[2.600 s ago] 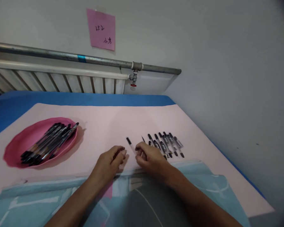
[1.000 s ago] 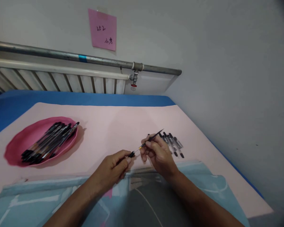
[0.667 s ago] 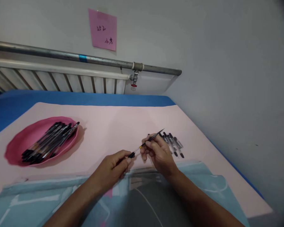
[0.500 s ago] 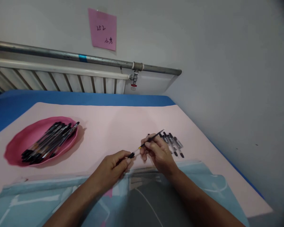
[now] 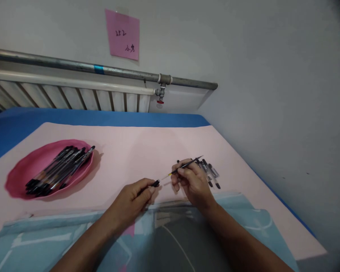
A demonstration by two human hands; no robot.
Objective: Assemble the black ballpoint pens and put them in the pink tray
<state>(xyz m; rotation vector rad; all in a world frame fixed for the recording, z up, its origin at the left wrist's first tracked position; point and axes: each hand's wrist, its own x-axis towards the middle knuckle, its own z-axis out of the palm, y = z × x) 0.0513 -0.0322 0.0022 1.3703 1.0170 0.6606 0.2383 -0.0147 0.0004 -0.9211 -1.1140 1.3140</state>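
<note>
Refill point(image 5: 189, 163) clamped in fingers of R hand point(image 5: 195, 182), black pc. point(image 5: 156, 183) pinched by L hand point(image 5: 136, 194), joining/parting unclear; alignment prob. needed.

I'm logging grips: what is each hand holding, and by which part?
The left hand pinches a black piece behind its jutting end, the rest hidden. The right hand holds a slender rod by its dark stretch, near the yellow band.

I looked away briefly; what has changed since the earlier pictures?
The left hand, with nothing visible in it at first, now grips a black piece. In the last half second, the right hand drew a dark stick rightward and slightly up, away from it. The bowl and pens stayed put.
</note>
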